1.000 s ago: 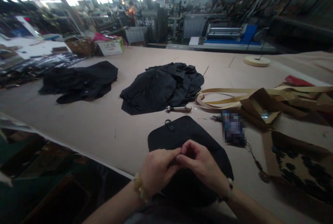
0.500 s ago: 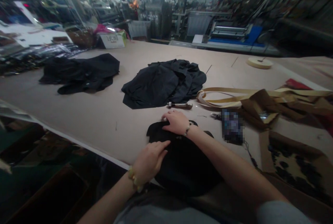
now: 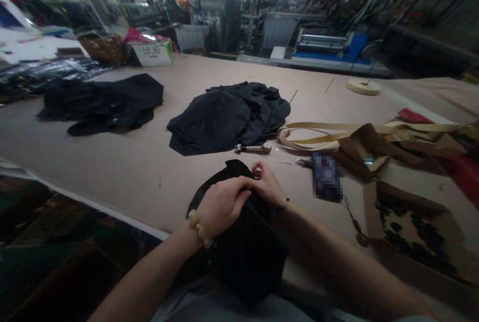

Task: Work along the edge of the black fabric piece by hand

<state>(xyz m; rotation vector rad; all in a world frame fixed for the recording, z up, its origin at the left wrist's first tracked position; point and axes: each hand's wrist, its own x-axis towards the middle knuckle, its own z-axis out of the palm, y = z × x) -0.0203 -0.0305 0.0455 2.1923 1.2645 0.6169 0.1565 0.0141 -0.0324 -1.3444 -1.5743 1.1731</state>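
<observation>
A black fabric piece (image 3: 247,247) hangs over the near table edge, bunched up between my hands. My left hand (image 3: 224,202) presses its fingers onto the upper part of the cloth. At the cloth's upper right edge, my right hand (image 3: 266,182) pinches the fabric, with its fingertips meeting those of my left hand. Just beyond lies a small tool with a pale handle (image 3: 252,149), perhaps a seam ripper or snips. Behind it rests a pile of black fabric pieces (image 3: 228,117).
Another black fabric heap (image 3: 105,102) lies at left. On the right are tan webbing (image 3: 310,126), a pixelated item (image 3: 327,177), and a cardboard box (image 3: 370,212) of small black parts. A tape roll (image 3: 362,87) lies farther back, and a white carton (image 3: 153,54) stands at back left.
The cloth has gone from lying flat to being lifted and folded. My hands have come together at its upper edge, the right one now pinching. The view has shifted slightly.
</observation>
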